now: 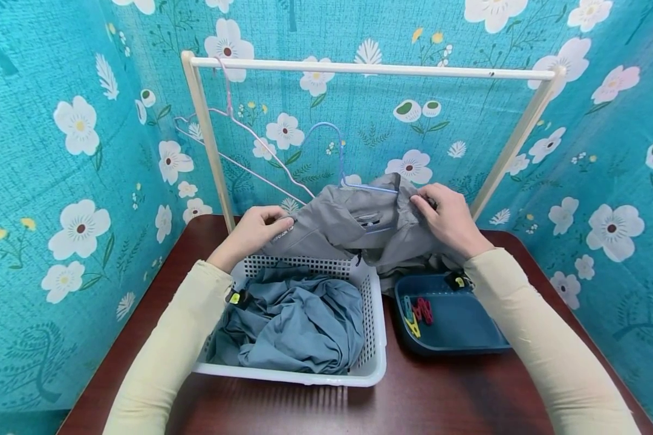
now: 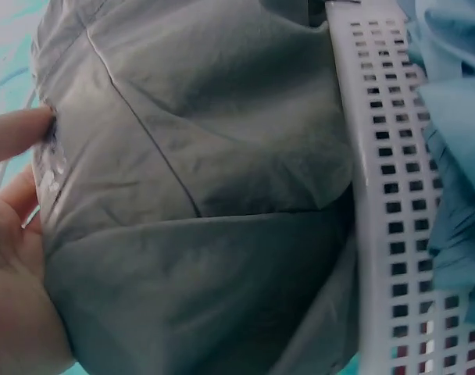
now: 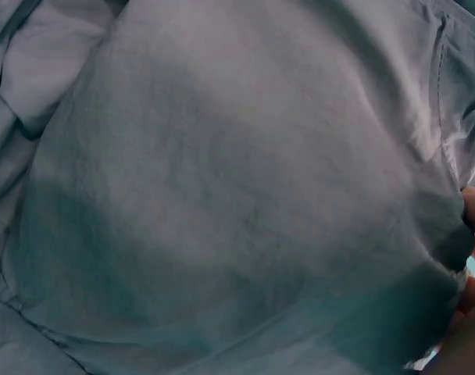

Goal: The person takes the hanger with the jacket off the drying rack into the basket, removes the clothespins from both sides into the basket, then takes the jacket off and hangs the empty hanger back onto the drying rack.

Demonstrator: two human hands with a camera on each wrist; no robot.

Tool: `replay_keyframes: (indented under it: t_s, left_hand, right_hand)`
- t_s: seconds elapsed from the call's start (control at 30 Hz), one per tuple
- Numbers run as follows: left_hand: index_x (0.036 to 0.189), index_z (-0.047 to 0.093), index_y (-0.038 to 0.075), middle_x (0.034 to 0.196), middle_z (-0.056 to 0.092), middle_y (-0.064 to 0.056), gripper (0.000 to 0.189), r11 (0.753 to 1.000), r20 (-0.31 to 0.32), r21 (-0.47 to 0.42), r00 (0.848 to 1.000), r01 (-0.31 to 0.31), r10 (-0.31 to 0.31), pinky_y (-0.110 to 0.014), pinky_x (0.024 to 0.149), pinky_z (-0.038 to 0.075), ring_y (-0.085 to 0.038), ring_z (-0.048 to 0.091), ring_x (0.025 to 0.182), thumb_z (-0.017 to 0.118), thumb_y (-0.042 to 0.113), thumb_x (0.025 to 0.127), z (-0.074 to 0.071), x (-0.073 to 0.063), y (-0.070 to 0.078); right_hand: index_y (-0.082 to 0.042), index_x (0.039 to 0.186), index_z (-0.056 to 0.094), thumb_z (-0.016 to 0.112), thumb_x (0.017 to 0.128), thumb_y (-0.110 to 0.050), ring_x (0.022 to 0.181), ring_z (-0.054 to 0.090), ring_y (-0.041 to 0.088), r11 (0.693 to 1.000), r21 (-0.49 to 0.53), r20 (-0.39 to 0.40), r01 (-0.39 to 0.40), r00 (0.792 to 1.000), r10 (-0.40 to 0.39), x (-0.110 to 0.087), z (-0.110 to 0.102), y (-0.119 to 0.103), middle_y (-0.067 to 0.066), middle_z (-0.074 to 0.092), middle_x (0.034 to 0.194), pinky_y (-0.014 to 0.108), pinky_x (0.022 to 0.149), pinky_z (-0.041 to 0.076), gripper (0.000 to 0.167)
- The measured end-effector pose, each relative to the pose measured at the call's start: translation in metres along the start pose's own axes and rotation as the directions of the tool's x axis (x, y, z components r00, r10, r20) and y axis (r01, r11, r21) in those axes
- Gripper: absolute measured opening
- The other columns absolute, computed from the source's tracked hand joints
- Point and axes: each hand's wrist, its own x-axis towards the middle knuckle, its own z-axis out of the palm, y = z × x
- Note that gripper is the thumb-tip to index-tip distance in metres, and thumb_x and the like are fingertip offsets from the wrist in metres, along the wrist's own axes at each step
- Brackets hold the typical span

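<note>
A grey jacket (image 1: 326, 220) with small lettering on its left side hangs between both hands, behind and above the white basket. My left hand (image 1: 262, 228) pinches its left edge by the lettering; in the left wrist view thumb and fingers grip the cloth (image 2: 198, 156). With thumb and fingers, my right hand (image 1: 447, 212) pinches the fabric near the collar on the right. A blue hanger (image 1: 341, 151) has its hook standing free above the jacket, while its body runs into the neck opening, partly hidden. Grey cloth (image 3: 237, 180) fills the right wrist view.
A white basket (image 1: 378, 356) holds crumpled blue-grey clothing (image 1: 299, 320). To its right, a dark blue tray (image 1: 457, 323) contains several coloured clothespins (image 1: 421, 309). Behind stands a rack with a white rail (image 1: 370, 67), a pink hanger (image 1: 250, 130) hanging at its left. The tabletop (image 1: 413, 399) is dark reddish.
</note>
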Motion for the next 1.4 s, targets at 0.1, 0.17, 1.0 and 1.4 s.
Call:
replay_keyframes:
  t_s: [0.1,0.17,1.0,1.4]
  left_hand:
    - [0.091,0.066,0.009,0.07,0.048,-0.006,0.018,0.996,-0.031,0.089,0.999,-0.019,0.022,-0.034,0.056,0.036,-0.023,0.041,0.06,0.056,0.022,0.097,0.002,0.002,0.004]
    - [0.091,0.065,0.01,0.068,0.046,-0.006,0.016,0.99,-0.046,0.137,0.998,-0.031,0.038,-0.034,0.056,0.035,-0.023,0.039,0.059,0.055,0.021,0.098,0.005,0.003,0.01]
    - [0.098,0.062,-0.006,0.075,0.048,-0.011,0.019,0.999,-0.112,0.008,0.993,-0.031,0.032,-0.032,0.064,0.032,-0.021,0.039,0.067,0.047,0.006,0.1,0.02,0.002,0.044]
    - [0.097,0.06,-0.006,0.076,0.046,-0.01,0.018,1.0,-0.095,-0.014,0.995,0.004,-0.006,-0.032,0.064,0.032,-0.019,0.039,0.069,0.046,0.006,0.1,0.022,-0.006,0.065]
  right_hand:
    - [-0.006,0.09,0.064,0.055,0.097,-0.017,0.069,0.046,0.021,1.0,0.027,0.007,0.004,1.0,-0.004,-0.002,-0.001,-0.001,0.008,0.057,0.083,0.038,0.063,0.036,0.017]
    - [-0.006,0.092,0.066,0.056,0.097,-0.017,0.07,0.048,0.019,0.999,0.037,0.008,0.003,1.0,-0.003,-0.003,-0.002,-0.001,0.007,0.059,0.085,0.037,0.063,0.037,0.016]
    - [-0.002,0.112,0.065,0.044,0.1,-0.007,0.083,0.056,0.026,0.997,0.071,0.047,0.029,0.998,-0.033,-0.005,0.002,-0.004,0.016,0.062,0.104,0.042,0.068,0.042,0.025]
    - [-0.003,0.123,0.057,0.053,0.085,-0.065,0.118,0.04,0.041,0.972,-0.182,0.231,-0.147,0.955,0.188,-0.005,0.009,-0.02,0.02,0.05,0.126,0.068,0.1,0.011,0.073]
